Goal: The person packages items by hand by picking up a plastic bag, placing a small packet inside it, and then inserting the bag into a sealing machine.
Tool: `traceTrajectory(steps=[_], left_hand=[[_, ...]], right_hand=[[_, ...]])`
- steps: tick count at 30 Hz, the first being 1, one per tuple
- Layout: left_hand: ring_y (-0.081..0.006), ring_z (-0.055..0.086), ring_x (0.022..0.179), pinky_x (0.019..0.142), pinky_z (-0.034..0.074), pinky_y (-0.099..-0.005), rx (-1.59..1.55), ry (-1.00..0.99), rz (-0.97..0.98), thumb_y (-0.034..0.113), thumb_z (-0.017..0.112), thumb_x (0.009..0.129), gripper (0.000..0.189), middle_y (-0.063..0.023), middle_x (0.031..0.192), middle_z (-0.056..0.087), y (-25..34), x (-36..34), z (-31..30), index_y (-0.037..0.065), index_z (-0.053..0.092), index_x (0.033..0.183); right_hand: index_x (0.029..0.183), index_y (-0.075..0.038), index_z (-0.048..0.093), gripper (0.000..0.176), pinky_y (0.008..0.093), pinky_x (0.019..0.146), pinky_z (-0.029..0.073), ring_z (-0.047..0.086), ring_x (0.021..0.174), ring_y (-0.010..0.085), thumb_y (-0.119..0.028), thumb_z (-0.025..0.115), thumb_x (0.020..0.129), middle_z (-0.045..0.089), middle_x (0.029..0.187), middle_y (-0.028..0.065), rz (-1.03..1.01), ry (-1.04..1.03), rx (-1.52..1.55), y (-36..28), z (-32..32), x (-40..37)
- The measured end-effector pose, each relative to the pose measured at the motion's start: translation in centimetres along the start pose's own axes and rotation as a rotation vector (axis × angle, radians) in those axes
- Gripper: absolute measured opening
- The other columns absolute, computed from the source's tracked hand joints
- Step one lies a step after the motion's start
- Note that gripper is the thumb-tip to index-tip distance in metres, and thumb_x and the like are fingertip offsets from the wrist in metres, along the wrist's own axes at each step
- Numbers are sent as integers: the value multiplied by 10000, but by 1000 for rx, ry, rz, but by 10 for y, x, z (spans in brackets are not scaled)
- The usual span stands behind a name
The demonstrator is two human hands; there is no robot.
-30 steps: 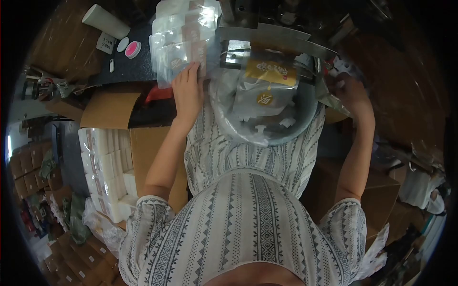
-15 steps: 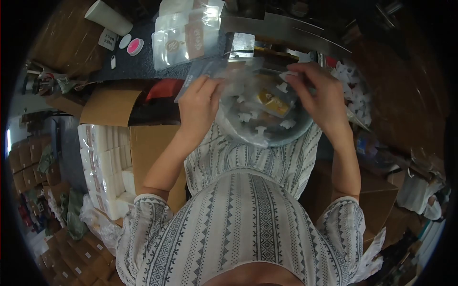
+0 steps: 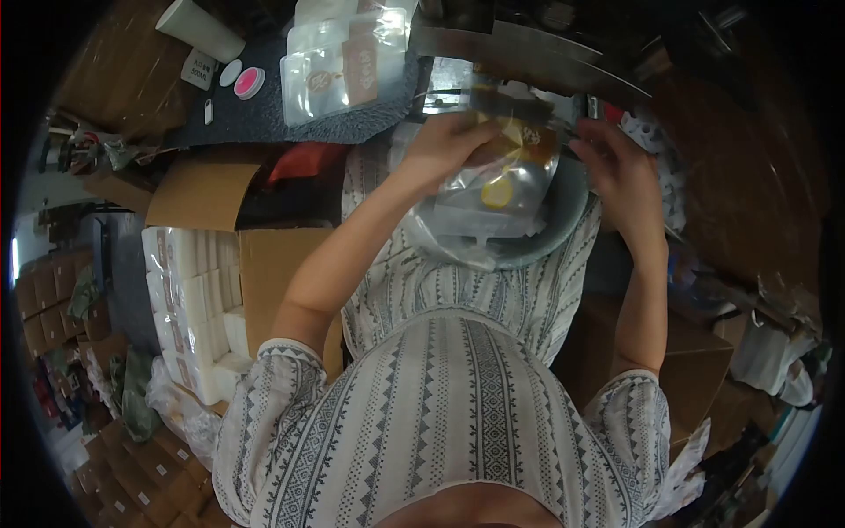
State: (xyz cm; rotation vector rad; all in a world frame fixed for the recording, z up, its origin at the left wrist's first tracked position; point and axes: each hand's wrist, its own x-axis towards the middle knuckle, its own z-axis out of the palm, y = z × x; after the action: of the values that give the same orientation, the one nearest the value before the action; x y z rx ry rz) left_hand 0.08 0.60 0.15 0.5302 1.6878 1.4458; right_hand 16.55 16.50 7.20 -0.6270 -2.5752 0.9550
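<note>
My left hand (image 3: pixel 449 150) is closed on the edge of a clear plastic pouch (image 3: pixel 502 180) with brown and yellow print, held over a round basin (image 3: pixel 563 231) on my lap. To the right of the pouch is my right hand (image 3: pixel 616 163), its fingers bent and blurred; whether they hold something small I cannot make out. The pouch covers most of the basin's inside. A sheet of clear plastic hangs over the basin's front left rim.
Printed pouches (image 3: pixel 330 79) lie on the dark mat at the upper left, beside a pink round tin (image 3: pixel 249 84) and a white cup (image 3: pixel 201 31). An open carton (image 3: pixel 286 290) with white packs (image 3: pixel 189 308) stands at my left. White pieces (image 3: pixel 673 189) lie at the right.
My left hand has moved right, over the basin, with a pouch now spread below it. My right hand has shifted slightly right. The white pieces in the basin are now mostly covered.
</note>
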Motion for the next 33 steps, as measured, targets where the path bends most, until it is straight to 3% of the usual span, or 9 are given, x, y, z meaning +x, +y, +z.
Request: traceTrajectory(steps=[5,10,13,18,21,23,26,30,33], left_hand=[[-210,644,672,628,487,-316,-220,39,-94,247,619,904,286,-121,763,672,1,3,-1,-25,665,980],[-351,511,1128,826,457,-384,1120,847,818,366,681,828,546,-227,1312,451,-16,21,-93,6,530,1210],[-353,555,1015,786,461,-396,1436,634,857,281,675,833,392,-194,1133,560,-38,-7,-102,19,590,1113],[-315,596,813,665,472,-370,1161,661,576,128,654,818,141,-107,870,603,-24,-61,-91,53,645,937],[-299,598,715,598,466,-358,1062,701,593,77,646,810,71,-92,797,596,-2,-84,-65,62,651,879],[-296,596,679,575,461,-357,1033,684,633,63,643,811,64,-96,785,591,7,-92,-53,63,649,874],[-312,588,658,580,462,-369,909,541,730,44,631,818,39,-110,755,580,10,-92,-39,42,643,855],[-251,619,638,578,468,-350,577,152,513,83,628,846,116,-125,819,630,-16,-67,-18,25,661,941],[-172,647,667,589,483,-309,354,16,197,149,633,871,181,-127,859,667,3,-34,-12,21,670,992]], right_hand=[[1121,-105,619,289,407,787,502,632,925,338,-144,613,834,657,1008,156,15,122,-692,63,-7,10],[1110,-107,613,280,449,800,488,607,970,369,-129,588,832,652,1026,162,102,28,-592,82,-2,14],[1095,-92,609,259,436,768,499,625,917,369,-116,592,838,660,1003,153,122,79,-515,70,-8,11],[1065,-61,602,267,369,698,514,644,777,324,-111,665,810,665,925,139,165,152,-68,2,-8,-5],[1047,-50,609,287,322,666,504,629,732,239,-123,712,789,653,894,117,-38,14,111,-39,19,1],[1043,-45,616,273,310,667,498,620,744,187,-126,712,801,651,909,95,-470,50,16,-45,36,9],[1065,-50,622,278,302,675,497,625,780,163,-124,704,810,650,934,91,-515,-128,99,-45,39,11],[1084,-54,629,286,299,697,498,643,823,188,-113,699,813,654,932,106,-241,-258,292,-31,37,11],[1111,-56,627,309,315,721,499,646,863,203,-133,695,820,656,923,116,-124,-30,220,-13,26,10]])
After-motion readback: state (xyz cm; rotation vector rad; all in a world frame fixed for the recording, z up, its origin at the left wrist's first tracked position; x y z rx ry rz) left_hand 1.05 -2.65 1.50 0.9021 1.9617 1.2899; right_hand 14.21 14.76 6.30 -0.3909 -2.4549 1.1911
